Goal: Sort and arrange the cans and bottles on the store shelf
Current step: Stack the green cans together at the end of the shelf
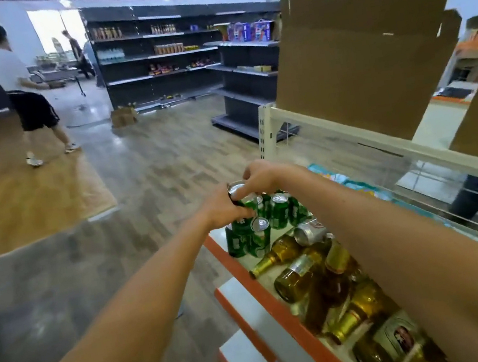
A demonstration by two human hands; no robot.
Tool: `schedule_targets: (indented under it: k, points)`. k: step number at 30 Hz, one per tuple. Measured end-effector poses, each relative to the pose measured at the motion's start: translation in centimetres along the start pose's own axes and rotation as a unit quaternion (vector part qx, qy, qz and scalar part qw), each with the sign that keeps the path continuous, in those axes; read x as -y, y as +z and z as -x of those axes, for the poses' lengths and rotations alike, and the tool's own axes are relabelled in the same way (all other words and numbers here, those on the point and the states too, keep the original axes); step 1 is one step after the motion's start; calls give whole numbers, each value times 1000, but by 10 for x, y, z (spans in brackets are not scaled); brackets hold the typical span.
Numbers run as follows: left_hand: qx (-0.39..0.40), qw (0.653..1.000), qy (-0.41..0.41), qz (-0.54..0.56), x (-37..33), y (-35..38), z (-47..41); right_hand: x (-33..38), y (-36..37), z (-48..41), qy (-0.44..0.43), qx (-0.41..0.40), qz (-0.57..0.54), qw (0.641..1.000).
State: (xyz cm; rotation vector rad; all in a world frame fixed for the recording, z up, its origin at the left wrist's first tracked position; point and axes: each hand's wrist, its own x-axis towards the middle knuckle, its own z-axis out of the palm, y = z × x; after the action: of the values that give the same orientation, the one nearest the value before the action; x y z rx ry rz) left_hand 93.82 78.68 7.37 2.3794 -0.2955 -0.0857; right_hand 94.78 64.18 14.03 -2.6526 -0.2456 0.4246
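Both my hands meet over the far end of a white shelf with an orange front edge (248, 284). My left hand (223, 209) grips a green can (242, 199) around its body, raised above the other cans. My right hand (260, 176) pinches the same can at its silver top. Several green cans (279, 210) stand upright below and beside it. A silver can (307, 232) lies on its side. Several golden glass bottles (304, 270) lie in a jumble nearer to me.
Flattened cardboard (362, 60) stands on the cream rack's top shelf (380, 141). Lower white-and-orange shelves (247, 328) jut out below. Dark store shelving (157, 56) lines the far wall. A person in a white shirt (23, 95) walks at left; a box (123, 116) sits on the floor.
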Motion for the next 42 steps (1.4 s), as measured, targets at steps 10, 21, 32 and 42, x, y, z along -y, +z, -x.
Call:
schedule_targets:
  k: [10,21,32,42]
  points:
    - [55,997,31,48,7,69,-120,-73,-35,-42,129,-98,-39,986]
    - [129,990,62,-6,28,114,-163,-107,-12,-62,268,-85,-2,960]
    - [170,981,17,-93,46,137,-175,-117,18,-67,297,-74,-44,951]
    - [173,965,95,-174,6,107,-177,-111,8,-52,327,-95,-10,940]
